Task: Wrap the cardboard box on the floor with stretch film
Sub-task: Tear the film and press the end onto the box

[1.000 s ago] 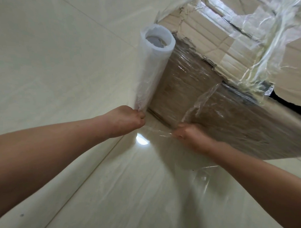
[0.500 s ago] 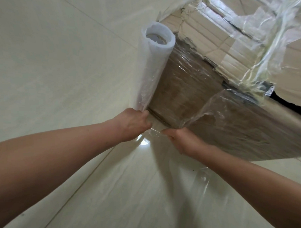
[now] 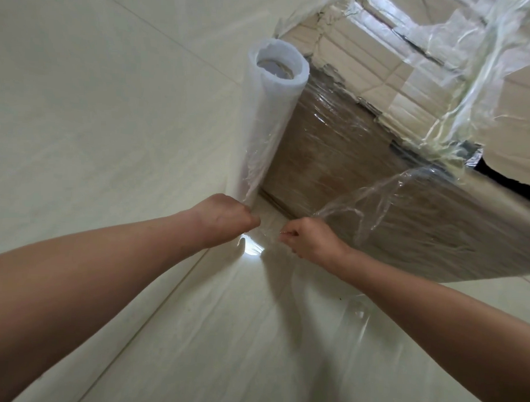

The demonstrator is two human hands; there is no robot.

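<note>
Roll upright — beside box

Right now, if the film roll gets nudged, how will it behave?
The stretch film roll stands on end, tall and narrow, so it likely tips easily. The cardboard box beside it may block one side. Once down, the round tube probably rolls.

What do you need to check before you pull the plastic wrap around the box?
1. The left hand grips the roll at its bottom end: ok.
2. The roll stands upright beside a corner of the cardboard box: ok.
3. The right hand pinches the film: ok.
4. The film lies smooth on the box's near side: not ok, it bulges loose and wrinkled.
5. The film between the hands is tight: cannot tell, it is clear and glare hides it.
</note>
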